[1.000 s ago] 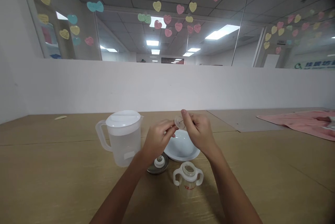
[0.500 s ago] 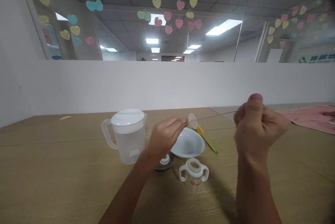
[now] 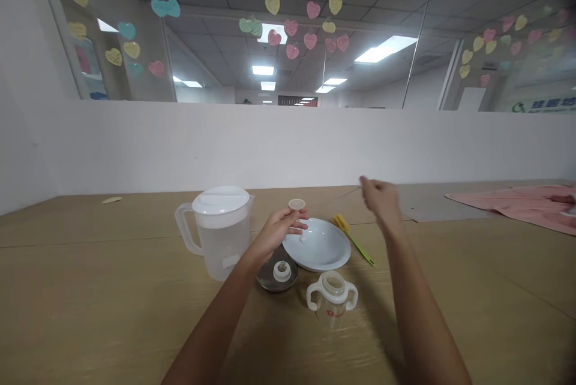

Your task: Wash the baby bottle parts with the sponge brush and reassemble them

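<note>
My left hand (image 3: 281, 230) pinches a translucent bottle nipple (image 3: 297, 205), its wide round rim facing up, above the left side of a white bowl (image 3: 328, 247). My right hand (image 3: 380, 198), slightly blurred, is raised to the right with its fingers closed on a thin wire (image 3: 348, 192). The wire runs left towards the nipple and fades from sight; I cannot make out whether its end is inside. Below the hands stands a clear baby bottle (image 3: 333, 307) with two white handles and no cap. A white bottle collar (image 3: 282, 271) lies on a dark round dish (image 3: 270, 280).
A lidded pitcher (image 3: 222, 238) stands left of my left hand. Behind the bowl's right side lies a yellow sponge brush (image 3: 353, 238) with a green handle. At far right, another person's hand (image 3: 564, 199) rests by a pink cloth (image 3: 508, 202). A white wall (image 3: 288, 145) rises behind the table.
My right hand has moved left and farther away, closer to my left hand. My left hand has turned, so the nipple's rim now faces up and the dark dish shows more.
</note>
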A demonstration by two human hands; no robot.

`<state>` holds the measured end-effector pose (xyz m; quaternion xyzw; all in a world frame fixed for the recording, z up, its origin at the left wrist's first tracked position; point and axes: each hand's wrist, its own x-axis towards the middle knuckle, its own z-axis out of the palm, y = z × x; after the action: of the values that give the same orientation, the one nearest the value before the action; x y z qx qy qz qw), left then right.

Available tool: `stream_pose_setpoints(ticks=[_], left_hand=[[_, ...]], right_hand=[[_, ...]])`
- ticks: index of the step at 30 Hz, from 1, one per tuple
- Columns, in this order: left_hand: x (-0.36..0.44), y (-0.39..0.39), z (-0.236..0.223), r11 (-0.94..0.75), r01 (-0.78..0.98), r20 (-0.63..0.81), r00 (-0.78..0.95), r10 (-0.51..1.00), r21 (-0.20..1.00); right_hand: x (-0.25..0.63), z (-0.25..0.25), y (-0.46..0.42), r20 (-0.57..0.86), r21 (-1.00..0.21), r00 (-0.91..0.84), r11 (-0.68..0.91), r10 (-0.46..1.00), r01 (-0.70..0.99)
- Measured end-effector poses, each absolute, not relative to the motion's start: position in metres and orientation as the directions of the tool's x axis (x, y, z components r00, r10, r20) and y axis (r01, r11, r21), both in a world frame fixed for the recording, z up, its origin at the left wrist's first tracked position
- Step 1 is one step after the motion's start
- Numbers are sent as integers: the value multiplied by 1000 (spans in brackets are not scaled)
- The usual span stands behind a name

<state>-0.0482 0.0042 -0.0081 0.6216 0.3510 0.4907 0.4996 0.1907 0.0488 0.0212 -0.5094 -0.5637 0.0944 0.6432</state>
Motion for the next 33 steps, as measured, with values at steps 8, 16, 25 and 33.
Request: stream_pose_setpoints(ticks=[8, 16, 25, 33], left_hand=[[-46, 4, -9, -140, -163, 180, 265, 947, 977], [-39, 0, -9, -194, 78, 176, 193, 965, 978], [-32, -7, 0, -236, -9, 236, 88, 968, 972], [-41, -4, 4, -285, 10, 285, -30, 958, 958]], right_hand=[[176, -50, 113, 107, -915, 80, 67, 991, 399], [152, -26, 96, 133, -959, -66, 145, 989, 243], [133, 25, 31, 212, -913, -485, 349, 848, 210], [121, 22, 29, 227, -949, -528, 307, 818, 67]])
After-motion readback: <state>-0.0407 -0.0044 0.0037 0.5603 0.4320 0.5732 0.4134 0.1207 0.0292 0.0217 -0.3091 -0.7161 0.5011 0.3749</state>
